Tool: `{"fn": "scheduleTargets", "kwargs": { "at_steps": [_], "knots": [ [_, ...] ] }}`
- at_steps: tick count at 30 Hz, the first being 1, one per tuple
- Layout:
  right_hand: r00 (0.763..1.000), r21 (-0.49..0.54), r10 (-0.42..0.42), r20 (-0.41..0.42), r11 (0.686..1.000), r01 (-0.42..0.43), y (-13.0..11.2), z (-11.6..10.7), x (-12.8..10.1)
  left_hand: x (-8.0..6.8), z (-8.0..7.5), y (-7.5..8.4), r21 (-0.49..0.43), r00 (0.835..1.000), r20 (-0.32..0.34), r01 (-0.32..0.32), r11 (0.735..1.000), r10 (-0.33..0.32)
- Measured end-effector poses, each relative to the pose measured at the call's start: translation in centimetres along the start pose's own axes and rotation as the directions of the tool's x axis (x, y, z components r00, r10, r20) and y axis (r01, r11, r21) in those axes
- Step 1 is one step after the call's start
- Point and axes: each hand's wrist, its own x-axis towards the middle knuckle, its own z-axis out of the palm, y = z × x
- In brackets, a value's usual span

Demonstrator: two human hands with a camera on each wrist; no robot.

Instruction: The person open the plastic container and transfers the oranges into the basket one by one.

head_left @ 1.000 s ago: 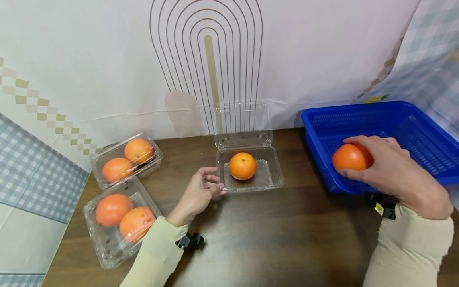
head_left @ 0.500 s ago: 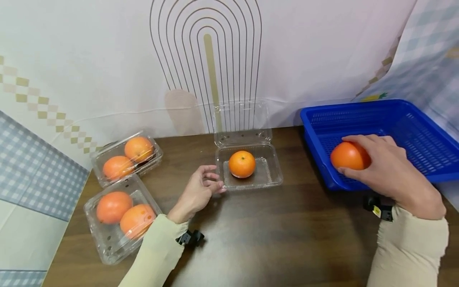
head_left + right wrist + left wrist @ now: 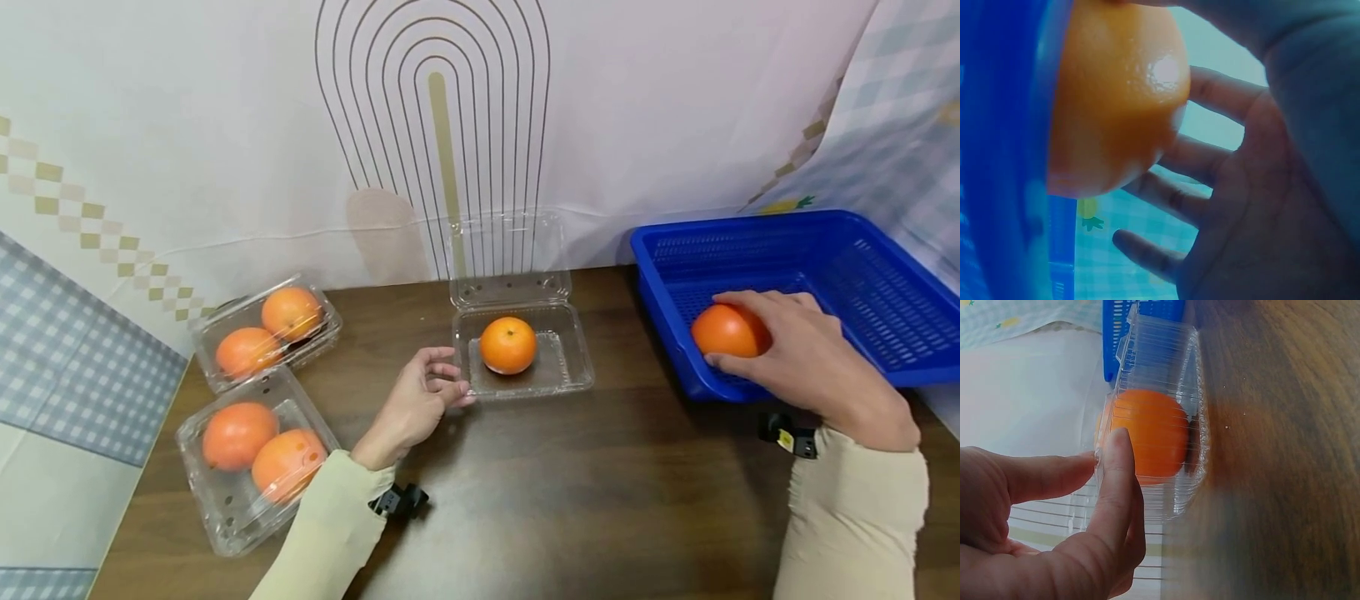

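Note:
My right hand (image 3: 783,348) grips an orange (image 3: 726,330) over the near left corner of the blue basket (image 3: 862,250). The right wrist view shows that orange (image 3: 1116,94) against the basket's blue wall (image 3: 1004,156), with fingers (image 3: 1210,94) curled behind it. An open clear clamshell box (image 3: 570,379) stands at the table's middle with one orange (image 3: 507,344) in it and its lid up. My left hand (image 3: 448,387) is at its left rim. In the left wrist view the thumb and a finger (image 3: 1113,475) pinch the box's rim (image 3: 1194,481).
Two shut clear boxes (image 3: 225,500) (image 3: 322,329), each with two oranges, lie at the table's left. The dark wooden table (image 3: 600,500) ends at a white patterned backdrop (image 3: 675,125) close behind the boxes. The basket overhangs toward the right edge.
The right hand with its orange has edged slightly left over the basket's corner. The left hand stays at the box's rim.

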Motion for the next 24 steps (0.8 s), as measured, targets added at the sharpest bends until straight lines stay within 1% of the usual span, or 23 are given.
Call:
{"fn": "scheduleTargets", "kwargs": {
  "at_steps": [7,12,24],
  "knots": [
    [0.997,-0.013,0.028,0.079,1.000,-0.027,0.3,0.0,0.3,-0.1,-0.1,0.0,-0.001,1.000,0.007,0.000,1.000,0.000],
    [0.992,-0.022,0.041,0.119,0.999,-0.039,0.3,0.1,0.7,-0.1,0.0,0.0,0.003,1.000,0.001,0.000,1.000,0.000],
    [0.987,-0.013,0.057,0.152,0.998,-0.056,0.8,0.5,1.1,-0.1,0.0,0.0,0.010,1.000,0.004,-0.004,1.000,0.004]
  ]
}}
